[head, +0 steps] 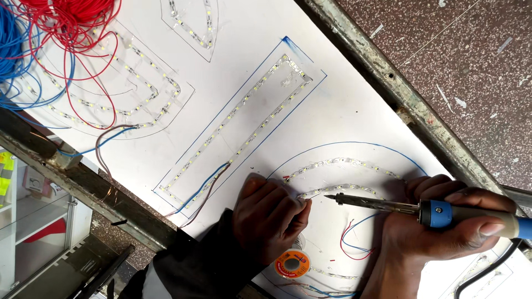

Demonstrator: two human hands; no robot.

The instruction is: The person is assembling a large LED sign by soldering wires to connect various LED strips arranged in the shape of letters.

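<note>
Head camera looked down on a white worktop marked with blue outlines. The right hand was closed around a blue-handled soldering iron, its tip just beside a curved light strip near the worktop's lower edge. The left hand was curled, fingertips pinched against the end of that strip; what it pinched was too small to tell. A solder spool lay just below the left hand. Red wires and blue wires were heaped at the far left corner.
</note>
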